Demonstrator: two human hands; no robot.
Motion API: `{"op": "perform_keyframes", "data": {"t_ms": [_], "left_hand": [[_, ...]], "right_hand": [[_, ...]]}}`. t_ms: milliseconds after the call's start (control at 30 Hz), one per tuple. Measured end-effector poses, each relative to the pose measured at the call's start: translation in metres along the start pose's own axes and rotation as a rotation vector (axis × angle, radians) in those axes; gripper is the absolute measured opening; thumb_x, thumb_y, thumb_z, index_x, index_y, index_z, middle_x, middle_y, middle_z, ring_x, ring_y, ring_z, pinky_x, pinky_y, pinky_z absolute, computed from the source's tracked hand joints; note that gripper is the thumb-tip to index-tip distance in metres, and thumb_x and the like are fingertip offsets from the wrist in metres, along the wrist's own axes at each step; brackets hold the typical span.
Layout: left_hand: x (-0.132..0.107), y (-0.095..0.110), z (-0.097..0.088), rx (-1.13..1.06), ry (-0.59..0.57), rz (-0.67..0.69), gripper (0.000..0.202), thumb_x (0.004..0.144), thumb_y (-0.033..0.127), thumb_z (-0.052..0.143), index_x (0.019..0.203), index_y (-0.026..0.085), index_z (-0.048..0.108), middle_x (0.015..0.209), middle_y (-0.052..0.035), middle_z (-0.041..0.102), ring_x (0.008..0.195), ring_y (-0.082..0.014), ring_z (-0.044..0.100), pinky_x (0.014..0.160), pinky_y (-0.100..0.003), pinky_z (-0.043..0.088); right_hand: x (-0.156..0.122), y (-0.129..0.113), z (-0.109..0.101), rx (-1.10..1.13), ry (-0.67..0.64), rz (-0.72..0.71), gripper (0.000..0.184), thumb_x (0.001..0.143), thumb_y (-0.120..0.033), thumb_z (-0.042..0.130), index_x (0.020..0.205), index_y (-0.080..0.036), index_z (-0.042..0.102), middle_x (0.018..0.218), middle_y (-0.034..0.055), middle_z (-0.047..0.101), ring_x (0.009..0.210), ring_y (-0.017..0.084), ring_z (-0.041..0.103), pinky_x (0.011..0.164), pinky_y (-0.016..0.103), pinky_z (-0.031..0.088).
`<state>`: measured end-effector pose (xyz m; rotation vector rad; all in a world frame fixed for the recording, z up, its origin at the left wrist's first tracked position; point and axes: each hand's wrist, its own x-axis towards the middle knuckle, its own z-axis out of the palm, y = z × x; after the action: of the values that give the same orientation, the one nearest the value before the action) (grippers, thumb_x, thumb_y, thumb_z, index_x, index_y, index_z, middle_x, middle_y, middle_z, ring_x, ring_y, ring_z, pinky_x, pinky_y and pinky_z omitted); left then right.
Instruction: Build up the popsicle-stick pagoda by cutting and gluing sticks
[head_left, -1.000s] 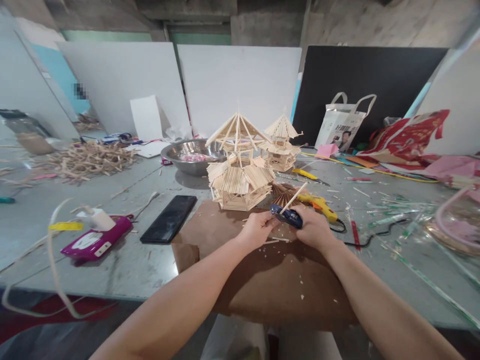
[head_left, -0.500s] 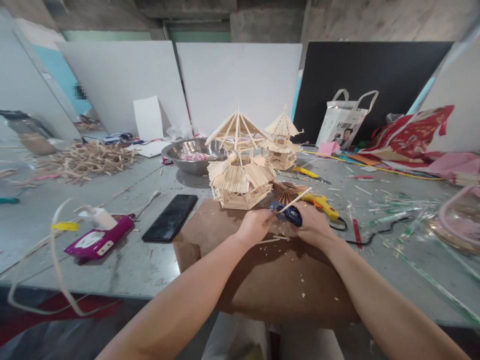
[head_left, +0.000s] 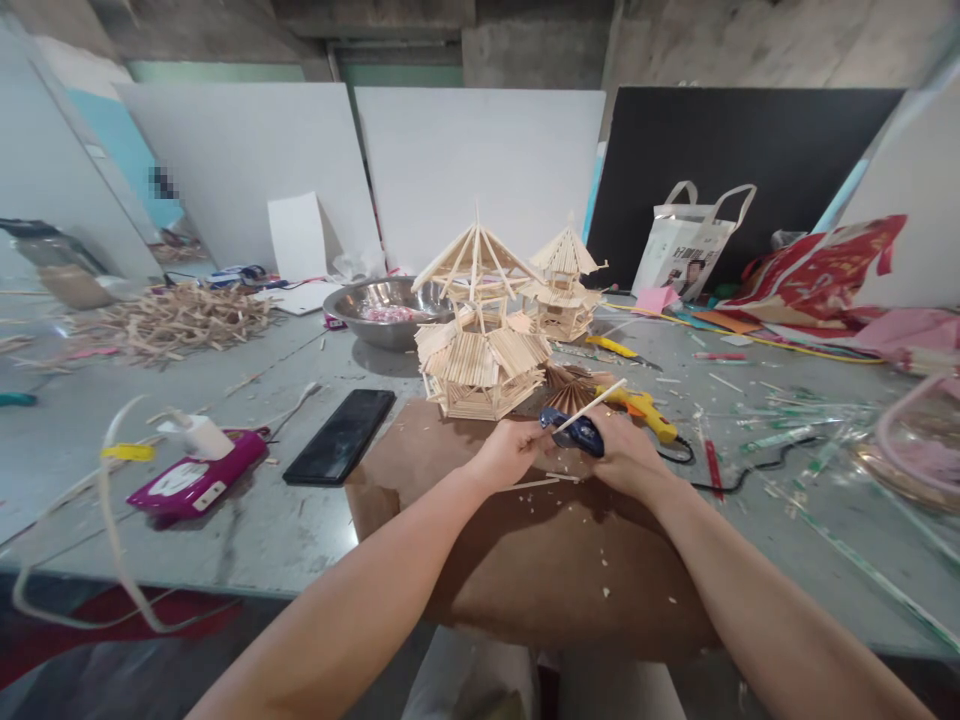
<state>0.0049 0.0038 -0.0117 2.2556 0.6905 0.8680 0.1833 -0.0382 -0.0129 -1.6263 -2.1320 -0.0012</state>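
My left hand point(head_left: 506, 455) is closed, pinching a thin wooden stick point(head_left: 596, 402) that slants up to the right. Wrapped in my right hand point(head_left: 628, 455) are dark blue cutters point(head_left: 576, 432); the stick passes in front of them, and I cannot make out their jaws. Both hands are over a brown paper sheet point(head_left: 570, 590). Short stick pieces point(head_left: 536, 484) and small chips lie on it beneath my hands. Just beyond my left hand stands a model pavilion point(head_left: 484, 365) of wooden sticks, with bare ribs in its upper roof. A smaller stick pavilion point(head_left: 566, 285) stands behind it.
A black phone point(head_left: 340, 437) and a purple power strip point(head_left: 199, 480) lie at left. Behind are a heap of sticks point(head_left: 187, 320) and a metal bowl point(head_left: 375, 325). Right of my hands lies a yellow glue gun point(head_left: 649, 412) with a black cord, near clear plastic wrappers point(head_left: 802, 425).
Both hands stay nearly in place with the stick and the cutters. The stick's free tip has shifted very slightly.
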Motion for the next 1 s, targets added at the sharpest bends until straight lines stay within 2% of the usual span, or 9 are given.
{"op": "perform_keyframes", "data": {"t_ms": [67, 200, 467, 633, 1000], "left_hand": [[0.000, 0.002, -0.001, -0.107, -0.063, -0.055, 0.031, 0.078, 0.027, 0.040, 0.059, 0.011, 0.059, 0.057, -0.0021, 0.056, 0.056, -0.0099, 0.048, 0.055, -0.020, 0.039], [0.000, 0.004, -0.003, -0.189, -0.144, -0.116, 0.033, 0.077, 0.032, 0.042, 0.059, 0.011, 0.059, 0.051, 0.0007, 0.049, 0.053, -0.0087, 0.044, 0.051, -0.019, 0.035], [0.001, 0.006, -0.001, -0.182, -0.114, -0.106, 0.030, 0.076, 0.027, 0.042, 0.054, 0.011, 0.053, 0.056, -0.0015, 0.053, 0.057, -0.0096, 0.045, 0.059, -0.021, 0.036], [0.000, 0.008, -0.002, -0.089, -0.120, -0.115, 0.032, 0.077, 0.030, 0.040, 0.054, 0.012, 0.053, 0.054, -0.0009, 0.052, 0.055, -0.0096, 0.044, 0.056, -0.021, 0.034], [-0.001, 0.010, -0.002, -0.059, -0.138, -0.105, 0.031, 0.077, 0.029, 0.039, 0.053, 0.012, 0.049, 0.051, 0.0004, 0.050, 0.051, -0.0082, 0.044, 0.053, -0.019, 0.034]], "right_hand": [[-0.001, -0.001, -0.001, 0.030, 0.006, -0.022, 0.039, 0.061, -0.016, 0.050, 0.100, -0.019, 0.048, 0.095, 0.0061, 0.056, 0.085, 0.019, 0.050, 0.071, 0.027, 0.036], [-0.002, -0.003, -0.002, 0.063, 0.031, -0.017, 0.037, 0.061, -0.017, 0.050, 0.098, -0.019, 0.050, 0.091, 0.0053, 0.057, 0.083, 0.019, 0.051, 0.071, 0.027, 0.037], [-0.003, -0.003, -0.003, -0.002, 0.000, 0.000, 0.036, 0.060, -0.018, 0.050, 0.096, -0.019, 0.050, 0.090, 0.0057, 0.057, 0.081, 0.019, 0.051, 0.069, 0.027, 0.037], [-0.003, -0.004, -0.003, -0.040, 0.007, 0.007, 0.034, 0.061, -0.019, 0.049, 0.096, -0.019, 0.050, 0.088, 0.0053, 0.057, 0.080, 0.019, 0.052, 0.068, 0.026, 0.037], [-0.003, -0.003, -0.002, -0.060, -0.006, 0.005, 0.036, 0.061, -0.021, 0.049, 0.097, -0.019, 0.051, 0.088, 0.0056, 0.058, 0.080, 0.019, 0.053, 0.068, 0.026, 0.037]]}}
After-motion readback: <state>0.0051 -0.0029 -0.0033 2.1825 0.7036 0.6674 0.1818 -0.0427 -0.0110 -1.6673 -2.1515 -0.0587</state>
